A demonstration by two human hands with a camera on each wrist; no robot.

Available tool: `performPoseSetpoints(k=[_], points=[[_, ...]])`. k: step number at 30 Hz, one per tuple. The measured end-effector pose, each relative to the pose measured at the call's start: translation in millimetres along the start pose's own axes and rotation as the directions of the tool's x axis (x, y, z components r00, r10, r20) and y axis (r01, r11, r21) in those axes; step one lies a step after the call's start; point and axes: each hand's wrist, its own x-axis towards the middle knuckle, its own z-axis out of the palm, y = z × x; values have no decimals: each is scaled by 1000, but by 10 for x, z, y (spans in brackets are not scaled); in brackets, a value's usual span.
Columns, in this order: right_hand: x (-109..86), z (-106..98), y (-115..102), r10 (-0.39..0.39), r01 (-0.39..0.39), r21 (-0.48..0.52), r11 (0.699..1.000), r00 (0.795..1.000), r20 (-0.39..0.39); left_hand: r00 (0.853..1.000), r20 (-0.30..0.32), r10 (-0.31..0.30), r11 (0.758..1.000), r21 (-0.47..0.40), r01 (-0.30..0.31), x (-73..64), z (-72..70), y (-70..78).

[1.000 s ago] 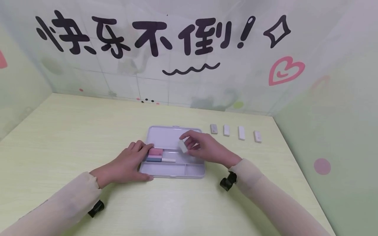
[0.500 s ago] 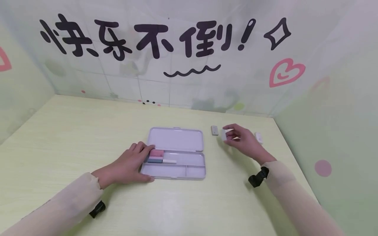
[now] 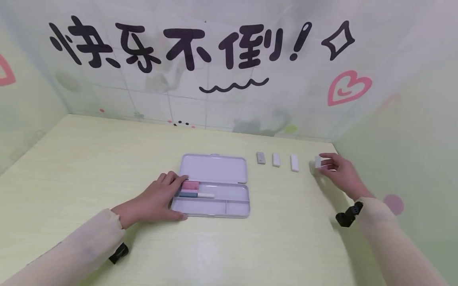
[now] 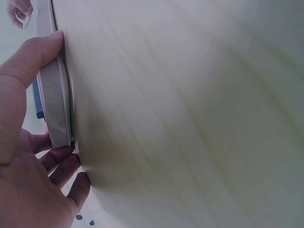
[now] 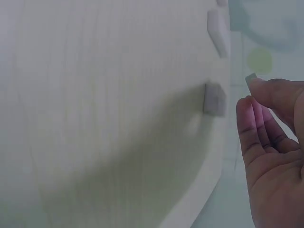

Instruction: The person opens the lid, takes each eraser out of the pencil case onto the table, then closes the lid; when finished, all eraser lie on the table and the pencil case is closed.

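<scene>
My left hand (image 3: 152, 200) grips the left end of a pale lilac pencil case (image 3: 213, 168), its thumb on the front edge and its fingers round the left and back side. The case lies open with the lid folded back; a pink block (image 3: 190, 185), a blue piece (image 3: 187, 195) and a white stick (image 3: 205, 196) sit at the left of its back compartment. At the far right my right hand (image 3: 340, 172) pinches a small white eraser (image 3: 318, 161) between thumb and fingertips, raised above the table. Below it lies another eraser (image 5: 214, 100), mostly in shadow.
A greyish eraser (image 3: 261, 158) and two white ones, a short eraser (image 3: 276, 159) and a longer eraser (image 3: 294, 163), stand in a row right of the case. The back wall (image 3: 222, 107) and right wall (image 3: 411, 159) bound the table.
My right hand, holding the white eraser, has moved right from over the case, past the row, to the rightmost eraser. The left hand stays on the case.
</scene>
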Motion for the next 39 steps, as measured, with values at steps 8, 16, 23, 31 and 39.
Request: performPoseSetpoints(k=[8,16,23,31,39], points=[[-77,-216,244,79,-76,-91,993,996,29,1000,-3,3,1000,3,-3,21,12,0],[-50,-236,282,127,-114,-145,983,988,85,1000,-8,5,1000,9,-5,14,15,-9],[-45,-260,341,172,-149,-160,976,975,138,1000,-8,16,1000,9,-16,23,20,-9],[-59,-291,359,196,-168,-172,971,967,162,1000,-1,16,1000,3,-16,28,19,9],[-33,-249,376,199,-172,-165,971,966,164,1000,-11,9,1000,7,-9,9,28,-19]])
